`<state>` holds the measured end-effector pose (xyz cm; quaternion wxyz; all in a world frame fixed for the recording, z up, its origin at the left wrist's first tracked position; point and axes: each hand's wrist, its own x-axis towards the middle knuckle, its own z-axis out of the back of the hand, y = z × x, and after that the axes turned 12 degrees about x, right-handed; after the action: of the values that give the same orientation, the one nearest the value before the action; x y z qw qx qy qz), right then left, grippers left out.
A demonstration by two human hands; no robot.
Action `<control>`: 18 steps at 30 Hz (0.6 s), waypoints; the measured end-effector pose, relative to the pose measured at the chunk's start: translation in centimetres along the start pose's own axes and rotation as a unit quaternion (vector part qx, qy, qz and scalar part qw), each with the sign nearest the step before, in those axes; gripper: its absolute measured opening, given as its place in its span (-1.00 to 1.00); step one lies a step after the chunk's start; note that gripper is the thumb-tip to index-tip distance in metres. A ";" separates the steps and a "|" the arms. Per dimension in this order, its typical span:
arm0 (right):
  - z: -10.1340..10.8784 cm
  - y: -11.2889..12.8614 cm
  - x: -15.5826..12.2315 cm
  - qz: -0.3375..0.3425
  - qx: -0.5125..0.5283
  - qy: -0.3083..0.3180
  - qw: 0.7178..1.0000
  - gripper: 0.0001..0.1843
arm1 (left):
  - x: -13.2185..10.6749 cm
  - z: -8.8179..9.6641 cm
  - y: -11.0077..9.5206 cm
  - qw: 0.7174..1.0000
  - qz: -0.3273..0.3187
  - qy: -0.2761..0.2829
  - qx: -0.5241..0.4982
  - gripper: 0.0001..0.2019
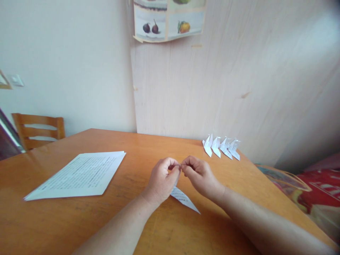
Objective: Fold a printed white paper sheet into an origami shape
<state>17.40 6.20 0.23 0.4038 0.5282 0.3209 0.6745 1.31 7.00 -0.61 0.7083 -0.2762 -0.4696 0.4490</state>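
Over the middle of the table, my left hand [164, 179] and my right hand [199, 174] meet at the fingertips, both in a pinch. Between them is a folded piece of printed paper [184, 199], white with dark text; one pointed flap hangs down to the right below my hands. Its upper part is hidden behind my fingers, and the pinched tip is too small to make out clearly. At the far right of the table stand several folded paper birds [208, 145] in a row, with pointed wings and upright tips.
A stack of printed sheets [82, 175] lies on the left of the wooden table [127, 219]. Behind it stands a wooden chair [39, 129]. A pale wall panel with a fruit picture [170, 23] rises at the back. Red bags [322, 184] sit beyond the right edge.
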 end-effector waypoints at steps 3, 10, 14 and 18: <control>0.0 -0.1 0.1 -0.021 0.029 0.005 0.999 -0.87 | 0.1 0.0 0.0 1.000 -0.003 0.002 -0.003 -0.87; 0.2 -0.3 0.3 -0.059 0.067 0.013 0.996 -0.87 | 0.1 0.3 -0.2 1.000 -0.007 0.004 -0.017 -0.88; 0.4 -0.2 0.4 -0.099 0.111 0.030 0.988 -0.84 | 0.1 0.4 -0.2 1.000 -0.004 0.012 -0.014 -0.86; 0.3 0.0 0.4 -0.110 0.124 0.031 0.986 -0.81 | 0.1 0.4 -0.1 1.000 -0.008 0.024 -0.003 -0.85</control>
<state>17.66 6.59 0.44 0.3963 0.5149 0.4706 0.5970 1.02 7.09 -0.34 0.7223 -0.2845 -0.4561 0.4351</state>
